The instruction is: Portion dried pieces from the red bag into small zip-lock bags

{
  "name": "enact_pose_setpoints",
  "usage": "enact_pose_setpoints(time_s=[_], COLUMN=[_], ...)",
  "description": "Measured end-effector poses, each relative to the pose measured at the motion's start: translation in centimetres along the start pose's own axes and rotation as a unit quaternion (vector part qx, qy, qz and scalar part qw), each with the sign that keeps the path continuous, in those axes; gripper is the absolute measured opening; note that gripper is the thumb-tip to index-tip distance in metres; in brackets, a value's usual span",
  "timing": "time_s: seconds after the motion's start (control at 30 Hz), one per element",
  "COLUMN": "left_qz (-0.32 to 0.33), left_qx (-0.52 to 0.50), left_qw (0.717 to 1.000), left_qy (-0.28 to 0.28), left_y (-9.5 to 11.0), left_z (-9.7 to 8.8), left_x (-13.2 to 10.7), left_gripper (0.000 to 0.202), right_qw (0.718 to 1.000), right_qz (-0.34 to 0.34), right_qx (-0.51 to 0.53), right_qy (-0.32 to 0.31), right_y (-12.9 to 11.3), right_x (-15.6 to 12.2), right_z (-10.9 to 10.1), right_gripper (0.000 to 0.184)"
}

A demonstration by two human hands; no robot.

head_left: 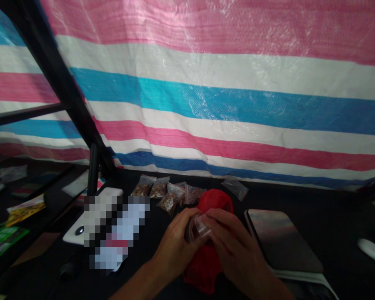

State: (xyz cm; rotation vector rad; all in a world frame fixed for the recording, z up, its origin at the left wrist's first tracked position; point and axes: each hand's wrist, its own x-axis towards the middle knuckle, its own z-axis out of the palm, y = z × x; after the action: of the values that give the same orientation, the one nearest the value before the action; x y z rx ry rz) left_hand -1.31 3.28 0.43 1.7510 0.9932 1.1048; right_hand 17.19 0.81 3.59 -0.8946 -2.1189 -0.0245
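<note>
Clear plastic bag (202,227) in hand: it sits between the two hands, over the red bag (206,264). We see the left hand (178,237) curled around its near side, thumb and fingers drawn in on the film, and the right hand (234,237) bent over it, fingertips closed on the upper part; neither hand is spread. The bag is small, thin and glossy, creased where the fingers press; we cannot tell whether it holds anything or is sealed. The red bag lies bunched beneath and behind the hands, its contents hidden from us.

Beyond, small filled bags (167,204) lie clustered on the dark table (268,196), with brownish bits showing through, so we judge that these are done. The one in hand looks unfinished to us, being not yet among them. A flat clear bag (236,188) lies apart, farther right, seemingly unfilled, and we would count it as left to do. A grey-topped device (284,237) rests just beside the right hand; farther out hangs a striped sheet (225,100).
</note>
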Motion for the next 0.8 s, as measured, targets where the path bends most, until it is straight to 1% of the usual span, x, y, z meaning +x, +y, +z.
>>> enact_pose_setpoints(time_s=[0.07,0.13,0.2,0.23,0.3,0.37,0.47,0.53,0.6,0.63,0.7,0.73,0.8], left_qz=[-0.036,-0.052,-0.048,-0.042,-0.029,-0.012,0.026,0.063,0.093,0.101,0.094,0.080,0.031], left_qx=[-0.029,-0.047,-0.052,-0.052,-0.053,-0.057,-0.055,-0.038,-0.015,-0.008,-0.015,-0.031,-0.093], left_qw=[0.999,0.996,0.992,0.990,0.988,0.987,0.990,0.991,0.992,0.993,0.995,0.996,0.995], left_qy=[0.012,0.055,0.104,0.122,0.143,0.151,0.131,0.109,0.081,0.067,0.041,0.035,0.022], left_y=[0.0,0.2,0.5,0.6,0.8,0.8,0.8,1.0,1.4,1.7,2.3,2.5,2.9], left_z=[0.1,0.1,-0.3,-0.5,-1.2,-1.9,-2.5,-2.7,-2.6,-2.5,-2.3,-2.2,-2.0], left_x=[-0.1,0.0,0.2,0.4,0.7,0.9,0.7,0.2,-0.4,-0.7,-1.0,-1.0,-0.6], left_gripper=[0.028,0.018,0.015,0.018,0.030,0.040,0.048,0.052,0.055,0.057,0.059,0.059,0.058], right_qw=[0.998,0.995,0.994,0.994,0.994,0.995,0.995,0.993,0.988,0.984,0.977,0.976,0.975], right_qz=[0.035,0.082,0.102,0.099,0.087,0.077,0.078,0.092,0.123,0.141,0.168,0.173,0.172], right_qx=[-0.003,-0.011,-0.030,-0.038,-0.044,-0.032,0.003,0.028,0.055,0.069,0.094,0.104,0.118], right_qy=[0.045,0.063,0.026,-0.002,-0.044,-0.053,-0.058,-0.067,-0.078,-0.082,-0.087,-0.085,-0.078], right_y=[0.3,0.8,1.3,1.6,1.8,1.6,0.4,-0.7,-1.9,-2.5,-3.3,-3.5,-3.6], right_x=[0.3,0.6,0.6,0.6,0.4,0.1,0.0,0.1,0.2,0.2,0.3,0.3,0.4], right_z=[0.0,-0.1,-0.2,-0.2,-0.2,-0.1,0.3,0.7,1.4,1.8,2.4,2.6,2.7], right_gripper=[0.041,0.035,0.034,0.038,0.048,0.052,0.049,0.059,0.071,0.070,0.056,0.051,0.050])
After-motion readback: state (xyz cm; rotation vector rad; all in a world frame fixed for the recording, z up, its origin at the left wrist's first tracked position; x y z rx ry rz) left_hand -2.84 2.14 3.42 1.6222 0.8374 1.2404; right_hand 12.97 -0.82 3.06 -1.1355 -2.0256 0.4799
